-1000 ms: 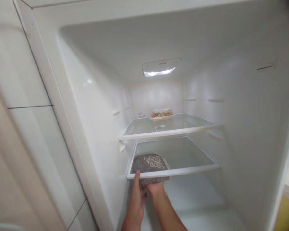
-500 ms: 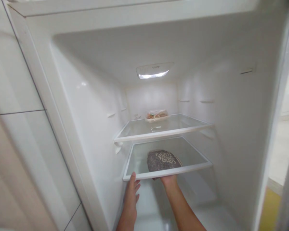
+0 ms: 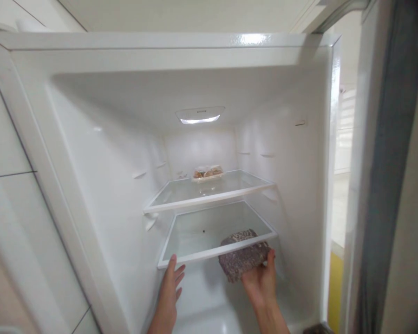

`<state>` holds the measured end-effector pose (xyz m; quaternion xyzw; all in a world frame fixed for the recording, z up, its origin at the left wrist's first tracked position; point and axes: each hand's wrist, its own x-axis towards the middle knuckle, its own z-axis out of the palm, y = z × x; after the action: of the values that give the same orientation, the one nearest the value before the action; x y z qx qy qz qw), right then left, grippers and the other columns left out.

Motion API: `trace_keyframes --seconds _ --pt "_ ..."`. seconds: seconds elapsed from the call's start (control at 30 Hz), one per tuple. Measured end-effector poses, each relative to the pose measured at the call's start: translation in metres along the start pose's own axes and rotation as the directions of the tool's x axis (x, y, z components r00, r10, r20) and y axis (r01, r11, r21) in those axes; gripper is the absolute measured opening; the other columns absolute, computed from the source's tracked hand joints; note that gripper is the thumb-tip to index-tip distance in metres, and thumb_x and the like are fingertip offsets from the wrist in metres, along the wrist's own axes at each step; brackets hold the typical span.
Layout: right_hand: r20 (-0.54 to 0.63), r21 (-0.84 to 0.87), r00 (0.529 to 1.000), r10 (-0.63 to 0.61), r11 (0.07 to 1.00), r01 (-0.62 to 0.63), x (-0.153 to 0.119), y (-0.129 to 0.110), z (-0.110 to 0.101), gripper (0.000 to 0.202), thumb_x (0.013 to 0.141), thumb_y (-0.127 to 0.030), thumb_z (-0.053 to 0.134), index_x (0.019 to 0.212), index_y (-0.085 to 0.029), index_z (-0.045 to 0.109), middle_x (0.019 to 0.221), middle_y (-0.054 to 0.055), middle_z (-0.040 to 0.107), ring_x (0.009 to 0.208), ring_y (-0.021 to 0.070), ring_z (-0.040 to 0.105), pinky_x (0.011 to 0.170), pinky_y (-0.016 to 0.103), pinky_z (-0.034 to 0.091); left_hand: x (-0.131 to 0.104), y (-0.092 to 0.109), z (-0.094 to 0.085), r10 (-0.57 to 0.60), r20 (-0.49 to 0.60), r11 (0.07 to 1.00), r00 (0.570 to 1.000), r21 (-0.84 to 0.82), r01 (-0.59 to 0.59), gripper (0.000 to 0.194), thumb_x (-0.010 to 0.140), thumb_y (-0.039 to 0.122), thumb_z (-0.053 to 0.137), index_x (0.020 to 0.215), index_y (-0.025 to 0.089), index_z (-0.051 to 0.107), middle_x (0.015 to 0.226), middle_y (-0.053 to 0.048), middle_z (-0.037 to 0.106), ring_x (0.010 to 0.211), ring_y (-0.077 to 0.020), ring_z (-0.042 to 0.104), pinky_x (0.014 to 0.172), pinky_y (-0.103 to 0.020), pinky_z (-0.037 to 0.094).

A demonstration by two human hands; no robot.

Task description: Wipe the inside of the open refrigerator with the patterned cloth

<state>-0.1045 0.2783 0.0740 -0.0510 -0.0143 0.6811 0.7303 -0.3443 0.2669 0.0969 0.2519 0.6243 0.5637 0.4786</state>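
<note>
Our right hand has its fingers clamped on a grey patterned cloth pad, pressed up under the near right corner of the lower glass shelf, partly seen through the glass. Our left hand rests with fingers spread apart, tips touching the shelf's near left rim. We judge that too hard an upward push could lift the shelf off its side supports, since the left hand only lightly steadies it. The fridge interior is white and lit from above; a wrapped food tray sits far back on the upper shelf.
</note>
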Motion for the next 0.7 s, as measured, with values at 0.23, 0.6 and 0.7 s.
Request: trace_keyframes --seconds 0.23,0.6,0.7 --pt "-0.1 -0.088 0.992 -0.079 0.994 0.07 0.017 0.008 -0.026 0.018 0.073 -0.032 0.07 0.089 -0.027 0.076 0.086 0.0 0.081 0.089 0.0226 0.074 0.104 0.054 0.051 0.004 -0.003 0.004 0.013 -0.001 1.0 1.0 -0.018 -0.013 0.07 0.086 0.073 0.046 0.14 0.028 0.043 0.14 -0.014 0.066 0.14 -0.0295 0.051 0.12 -0.055 0.028" --pt "0.035 0.014 0.999 -0.005 1.0 0.004 0.073 0.015 0.003 0.027 0.082 -0.042 0.057 0.096 -0.027 0.076 0.102 0.004 0.08 0.104 0.0234 0.072 0.105 0.055 0.049 0.042 -0.026 0.015 0.091 -0.069 0.989 0.993 -0.111 -0.098 0.069 0.09 0.07 0.033 0.141 0.027 0.049 0.128 -0.014 0.064 0.13 -0.0302 0.059 0.112 -0.053 0.04" --pt "0.033 -0.005 0.999 0.019 1.0 -0.019 0.095 0.023 0.011 0.031 0.085 -0.048 0.052 0.092 -0.028 0.076 0.094 0.005 0.08 0.095 0.0244 0.074 0.098 0.055 0.053 0.056 -0.032 0.015 0.074 -0.034 0.993 0.997 -0.094 -0.077 0.069 0.09 0.07 0.028 0.141 0.03 0.051 0.128 -0.014 0.066 0.13 -0.0314 0.059 0.111 -0.056 0.04"
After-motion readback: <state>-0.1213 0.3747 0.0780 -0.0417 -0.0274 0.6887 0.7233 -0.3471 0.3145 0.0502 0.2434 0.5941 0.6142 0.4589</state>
